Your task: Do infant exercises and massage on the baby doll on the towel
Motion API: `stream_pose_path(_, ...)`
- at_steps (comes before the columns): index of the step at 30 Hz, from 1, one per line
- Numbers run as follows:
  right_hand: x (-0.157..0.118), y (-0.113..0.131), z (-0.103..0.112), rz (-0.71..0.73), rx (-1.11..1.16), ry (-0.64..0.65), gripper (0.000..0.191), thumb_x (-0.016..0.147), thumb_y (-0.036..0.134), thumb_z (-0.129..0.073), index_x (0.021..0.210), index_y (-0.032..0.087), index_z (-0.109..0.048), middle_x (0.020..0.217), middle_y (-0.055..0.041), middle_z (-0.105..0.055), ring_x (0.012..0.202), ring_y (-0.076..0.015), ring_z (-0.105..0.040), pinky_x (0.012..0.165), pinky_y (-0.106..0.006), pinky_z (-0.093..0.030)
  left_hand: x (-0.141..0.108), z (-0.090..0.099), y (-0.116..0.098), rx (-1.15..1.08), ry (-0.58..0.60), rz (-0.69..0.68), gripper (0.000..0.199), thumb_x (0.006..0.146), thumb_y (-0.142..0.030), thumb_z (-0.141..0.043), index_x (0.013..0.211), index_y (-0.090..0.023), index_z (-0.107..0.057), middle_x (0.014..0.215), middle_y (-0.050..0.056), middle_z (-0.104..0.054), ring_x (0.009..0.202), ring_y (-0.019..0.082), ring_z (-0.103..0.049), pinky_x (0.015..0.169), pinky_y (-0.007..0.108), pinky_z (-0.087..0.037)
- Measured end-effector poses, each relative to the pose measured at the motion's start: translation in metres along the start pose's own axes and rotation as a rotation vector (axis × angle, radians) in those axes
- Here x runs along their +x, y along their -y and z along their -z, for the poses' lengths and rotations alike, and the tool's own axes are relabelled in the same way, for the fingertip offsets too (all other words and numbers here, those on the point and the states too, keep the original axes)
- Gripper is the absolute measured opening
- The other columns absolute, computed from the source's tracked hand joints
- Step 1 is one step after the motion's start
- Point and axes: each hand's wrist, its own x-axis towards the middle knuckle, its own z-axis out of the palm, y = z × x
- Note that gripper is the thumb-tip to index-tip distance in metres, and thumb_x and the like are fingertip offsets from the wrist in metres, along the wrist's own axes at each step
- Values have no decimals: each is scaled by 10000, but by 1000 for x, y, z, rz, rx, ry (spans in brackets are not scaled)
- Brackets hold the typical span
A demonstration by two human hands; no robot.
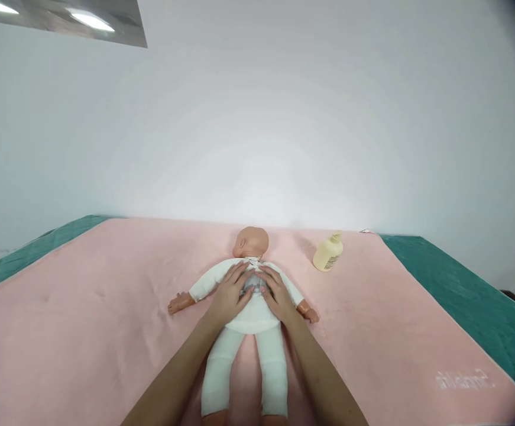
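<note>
A baby doll (252,316) in a white cloth suit lies on a pink blanket (106,331), its head away from me and turned to the left, its arms spread out. My left hand (232,293) rests on the left side of the doll's upper back, fingers stretched and slightly apart. On the right side of the back lies my right hand (277,291), also flat with its fingers spread. Between the two hands a greyish patch shows on the doll's back. Neither hand grips anything.
A pale yellow pump bottle (327,253) stands on the blanket to the right of the doll's head. Green surface (456,290) shows past the blanket on both sides. Behind rises a white wall (257,118).
</note>
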Motion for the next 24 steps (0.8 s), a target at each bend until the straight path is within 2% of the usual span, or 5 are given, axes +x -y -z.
stream_pose_path(3,0,-2,0,-11,13,28,406,1001,369,-431,1380,262,-526,1440,-83,-506,1377,-221,-418,1175,-442,-350,1,-1,1,25,13,7,410,937,-297,-496,1336,-212,-543,1390,121,-560,1338,281,-481,1137,540,-373)
stream_pose_path(13,4,-6,-2,-30,37,54,378,1017,379,-397,1340,283,-567,1342,-55,-615,1296,-214,-510,1134,-447,-392,5,3,-1,24,62,54,334,908,-297,-537,1212,-183,-613,1230,118,-640,1172,279,-575,1040,484,-470)
stream_pose_path(19,3,-7,-3,-11,40,41,381,1015,382,-403,1345,281,-565,1355,-61,-601,1310,-217,-494,1143,-459,-382,4,4,-1,-12,58,67,344,918,-300,-524,1237,-199,-603,1246,112,-630,1199,278,-560,1049,496,-462)
stream_pose_path(24,1,-7,-2,-6,3,58,428,1011,380,-415,1422,289,-488,1484,-54,-481,1410,-215,-387,1190,-464,-325,1,3,-2,-18,38,83,378,937,-323,-503,1287,-199,-575,1373,130,-554,1304,287,-494,1101,502,-421)
